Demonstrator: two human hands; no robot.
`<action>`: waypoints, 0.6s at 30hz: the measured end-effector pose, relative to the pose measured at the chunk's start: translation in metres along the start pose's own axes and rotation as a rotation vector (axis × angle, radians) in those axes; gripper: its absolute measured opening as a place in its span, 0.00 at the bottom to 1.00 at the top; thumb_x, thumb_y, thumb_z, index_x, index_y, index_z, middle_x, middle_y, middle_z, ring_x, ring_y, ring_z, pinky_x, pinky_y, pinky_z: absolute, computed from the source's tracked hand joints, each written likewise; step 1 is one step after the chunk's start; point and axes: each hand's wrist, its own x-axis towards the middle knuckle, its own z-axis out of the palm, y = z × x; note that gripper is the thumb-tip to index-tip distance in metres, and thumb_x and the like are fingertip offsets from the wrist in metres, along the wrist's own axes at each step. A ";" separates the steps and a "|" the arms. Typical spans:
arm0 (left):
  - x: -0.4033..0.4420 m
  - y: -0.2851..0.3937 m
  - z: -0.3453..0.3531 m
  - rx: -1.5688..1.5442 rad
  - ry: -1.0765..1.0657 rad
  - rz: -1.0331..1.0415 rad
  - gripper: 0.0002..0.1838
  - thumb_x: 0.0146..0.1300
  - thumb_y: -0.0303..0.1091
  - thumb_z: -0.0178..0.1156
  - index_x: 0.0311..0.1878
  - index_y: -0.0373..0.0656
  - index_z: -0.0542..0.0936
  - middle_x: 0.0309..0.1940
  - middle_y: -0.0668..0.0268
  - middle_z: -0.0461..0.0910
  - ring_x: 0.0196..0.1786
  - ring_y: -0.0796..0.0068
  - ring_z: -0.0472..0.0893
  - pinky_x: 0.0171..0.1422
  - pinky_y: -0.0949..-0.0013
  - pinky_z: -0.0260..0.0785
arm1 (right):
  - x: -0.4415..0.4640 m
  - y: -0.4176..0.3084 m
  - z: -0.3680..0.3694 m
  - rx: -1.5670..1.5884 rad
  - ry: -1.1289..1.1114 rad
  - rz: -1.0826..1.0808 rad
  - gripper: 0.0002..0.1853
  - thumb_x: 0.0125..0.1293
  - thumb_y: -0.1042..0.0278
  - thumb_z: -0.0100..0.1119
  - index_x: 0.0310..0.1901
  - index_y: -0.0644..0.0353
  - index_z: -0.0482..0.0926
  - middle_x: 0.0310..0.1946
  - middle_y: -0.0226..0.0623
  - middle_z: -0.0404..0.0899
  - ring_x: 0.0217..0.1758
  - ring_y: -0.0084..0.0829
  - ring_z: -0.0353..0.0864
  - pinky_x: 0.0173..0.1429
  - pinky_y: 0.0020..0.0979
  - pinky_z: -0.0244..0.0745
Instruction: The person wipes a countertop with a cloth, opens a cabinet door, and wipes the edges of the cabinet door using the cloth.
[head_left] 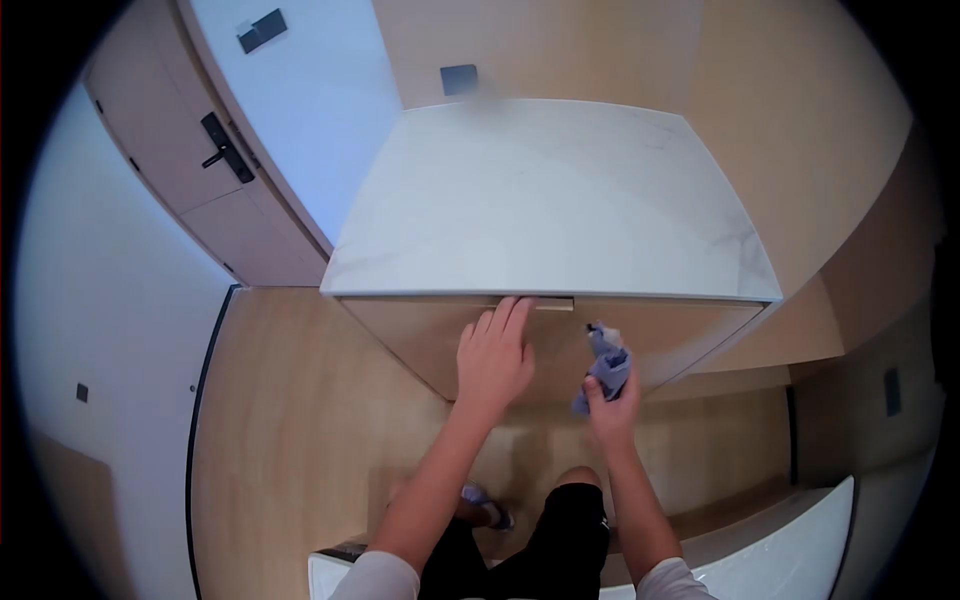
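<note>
Hands at the front of a stone-topped cabinet, seen from the head. The left hand (493, 365) reaches to the handle slot (555, 304) at the top of the cabinet front (690, 330), covering part of that slot; its fingers are extended and its thumb stands apart, but whether this grip hooks the edge cannot be told. The right hand (617, 408) has its grip closed about a bunched bluish cloth (608, 370), thumb on top, held before the front just right of the slot; a pale part with a dark spot shows at the cloth's upper end. As to progress, the cabinet front appears to lie closed beneath the edge of the marbled surface (560, 200), so drawing it out seems not yet done; how much the cloth has been used cannot be judged. Around these lie a door (155, 130) with a dark lock (228, 150) at upper left, a wall socket (459, 80) behind the surface, and pale wooden floor (280, 430). The person's legs (555, 540) occupy the space before the cabinet front, and a low white ledge (780, 560) lies at lower right, probably limiting room to step back.
</note>
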 end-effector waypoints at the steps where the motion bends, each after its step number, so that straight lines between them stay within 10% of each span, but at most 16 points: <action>1: -0.003 -0.003 -0.001 -0.050 0.032 0.014 0.30 0.61 0.33 0.65 0.70 0.49 0.77 0.67 0.63 0.78 0.61 0.59 0.80 0.65 0.53 0.71 | -0.006 0.002 0.000 0.040 0.017 0.091 0.35 0.69 0.64 0.76 0.72 0.66 0.71 0.61 0.41 0.79 0.64 0.34 0.78 0.71 0.36 0.72; 13: -0.153 -0.030 -0.048 -0.427 0.271 0.021 0.07 0.74 0.35 0.60 0.46 0.44 0.83 0.51 0.62 0.83 0.53 0.56 0.81 0.60 0.55 0.71 | -0.080 -0.083 0.025 0.207 -0.305 0.021 0.31 0.80 0.56 0.64 0.76 0.63 0.67 0.60 0.37 0.79 0.60 0.29 0.77 0.68 0.34 0.74; 18: -0.203 -0.067 -0.057 -0.754 0.350 -0.095 0.17 0.78 0.31 0.56 0.67 0.46 0.77 0.65 0.58 0.75 0.62 0.59 0.78 0.66 0.57 0.70 | -0.123 -0.111 0.096 0.196 -0.539 -0.072 0.33 0.82 0.58 0.60 0.80 0.61 0.62 0.67 0.44 0.76 0.67 0.35 0.76 0.73 0.36 0.71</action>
